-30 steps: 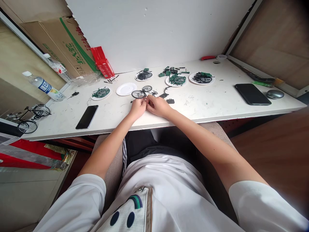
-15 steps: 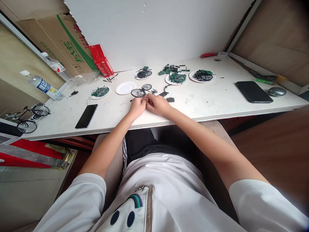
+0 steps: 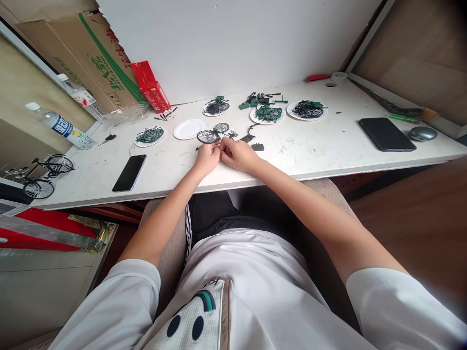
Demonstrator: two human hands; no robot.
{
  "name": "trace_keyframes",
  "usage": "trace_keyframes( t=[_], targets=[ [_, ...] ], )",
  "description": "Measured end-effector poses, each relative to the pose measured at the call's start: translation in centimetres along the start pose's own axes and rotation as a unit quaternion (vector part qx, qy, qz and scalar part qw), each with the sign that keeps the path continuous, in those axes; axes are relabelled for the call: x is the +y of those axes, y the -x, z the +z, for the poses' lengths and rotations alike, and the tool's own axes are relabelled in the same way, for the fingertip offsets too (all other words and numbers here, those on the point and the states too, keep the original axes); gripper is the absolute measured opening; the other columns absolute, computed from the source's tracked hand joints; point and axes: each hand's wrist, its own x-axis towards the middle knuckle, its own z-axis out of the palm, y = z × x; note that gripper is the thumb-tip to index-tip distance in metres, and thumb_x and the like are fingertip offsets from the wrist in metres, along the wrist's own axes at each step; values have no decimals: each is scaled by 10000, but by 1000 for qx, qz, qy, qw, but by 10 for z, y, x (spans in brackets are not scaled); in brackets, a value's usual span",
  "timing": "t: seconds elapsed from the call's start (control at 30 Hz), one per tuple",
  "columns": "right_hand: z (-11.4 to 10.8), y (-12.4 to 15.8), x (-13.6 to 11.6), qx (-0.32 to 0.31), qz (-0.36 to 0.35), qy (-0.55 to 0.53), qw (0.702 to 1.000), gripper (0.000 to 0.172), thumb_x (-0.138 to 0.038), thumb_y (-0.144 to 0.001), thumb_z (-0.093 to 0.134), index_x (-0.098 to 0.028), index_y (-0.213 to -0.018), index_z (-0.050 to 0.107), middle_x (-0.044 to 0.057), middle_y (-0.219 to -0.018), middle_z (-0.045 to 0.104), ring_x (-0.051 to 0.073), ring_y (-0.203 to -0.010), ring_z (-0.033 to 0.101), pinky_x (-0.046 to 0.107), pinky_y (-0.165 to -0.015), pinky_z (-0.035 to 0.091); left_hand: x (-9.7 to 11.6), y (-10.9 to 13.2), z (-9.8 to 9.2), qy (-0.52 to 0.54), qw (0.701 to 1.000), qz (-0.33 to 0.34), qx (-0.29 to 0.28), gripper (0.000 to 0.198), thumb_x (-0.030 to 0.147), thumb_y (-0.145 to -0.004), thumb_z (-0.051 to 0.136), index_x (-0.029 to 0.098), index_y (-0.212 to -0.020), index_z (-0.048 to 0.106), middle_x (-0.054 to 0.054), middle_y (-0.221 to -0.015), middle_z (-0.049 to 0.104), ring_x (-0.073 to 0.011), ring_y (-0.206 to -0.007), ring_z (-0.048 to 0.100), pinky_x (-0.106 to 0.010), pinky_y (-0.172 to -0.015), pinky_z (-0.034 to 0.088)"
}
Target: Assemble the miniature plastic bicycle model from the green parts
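My left hand [image 3: 207, 158] and my right hand [image 3: 238, 154] meet near the front of the white table [image 3: 310, 155]. Both are closed, fingertips pinched together, and whatever is between them is too small or hidden to make out. Right behind the fingers is a black model bicycle [image 3: 207, 136] with two spoked wheels, partly covered by the hands. To the right of my right hand lie a flat black part [image 3: 257, 147] and a thin curved black part [image 3: 251, 131]. An unused white paper plate [image 3: 188, 129] sits behind my left hand.
Plates of green and black bicycle parts [image 3: 149, 135] [image 3: 216, 106] [image 3: 268, 113] [image 3: 307, 110] stand around the back. A finished-looking model bicycle [image 3: 47, 172] is at far left, near a phone [image 3: 130, 173], keys [image 3: 108, 138] and bottles [image 3: 62, 127]. A black phone [image 3: 386, 134] and mouse [image 3: 422, 133] lie right.
The view has shifted slightly. My hands stay together at the same place, with fingers still pinched; the bicycle and loose parts show no clear movement.
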Motion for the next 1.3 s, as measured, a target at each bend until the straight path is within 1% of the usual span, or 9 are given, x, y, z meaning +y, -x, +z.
trace_keyframes(
  t=[0.27,0.4,0.57,0.8,0.97,1.07,1.17,1.3],
  targets=[
    [1,0,2,4,-3,-4,1000,168,-287,-983,511,-201,-1106,587,97,-899,766,269,-737,644,328,-677,387,-4,-2,-1,0,1000,3,-4,185,172,-977,589,157,-1010,770,-81,-863,775,-183,-712,728,-331,-803,652],
    [1,0,2,0,1,-5,1000,182,-289,-988,507,-197,-1117,596,108,-937,779,275,-755,647,335,-696,398,-4,-1,-1,-14,1000,10,-10,206,147,-980,574,168,-1030,773,-68,-849,758,-188,-712,721,-364,-845,654],
    [2,0,3,7,-14,-8,1000,197,-288,-993,499,-192,-1135,596,109,-935,779,277,-763,647,337,-714,410,-8,-2,-2,-19,1000,20,-8,240,138,-979,564,179,-1073,782,-51,-802,736,-200,-713,722,-401,-887,655],
    [4,-1,5,11,-13,-2,1000,189,-293,-991,508,-192,-1124,597,108,-930,776,275,-752,640,332,-706,401,-12,-3,-1,-18,1000,24,-8,214,161,-991,563,178,-1032,772,-46,-775,727,-187,-677,711,-385,-866,659],
    [5,-1,5,10,-13,-4,1000,198,-298,-992,502,-189,-1128,597,111,-929,774,279,-758,633,341,-721,413,-9,-3,-1,-15,1000,21,-13,199,198,-1002,579,175,-1075,763,-62,-856,763,-200,-742,741,-399,-907,662],
    [4,-1,4,8,-9,-2,1000,200,-302,-996,497,-191,-1129,598,113,-931,773,282,-766,636,344,-724,418,-6,-2,-1,-16,1000,15,-13,211,192,-999,578,174,-1092,766,-69,-868,766,-221,-795,761,-421,-931,660],
    [3,-1,3,1,-1,0,1000,205,-303,-1001,496,-192,-1138,600,121,-951,778,288,-783,642,348,-730,421,-6,-2,-1,1,1000,13,-10,194,199,-987,604,182,-1095,764,-71,-876,765,-235,-859,775,-418,-948,657],
    [2,-1,3,-3,1,-2,1000,224,-301,-999,495,-189,-1158,606,127,-980,785,295,-805,649,350,-739,422,-8,-2,-1,20,1000,5,-14,184,204,-981,619,182,-1095,762,-74,-867,756,-243,-866,778,-419,-935,658]
  ],
)
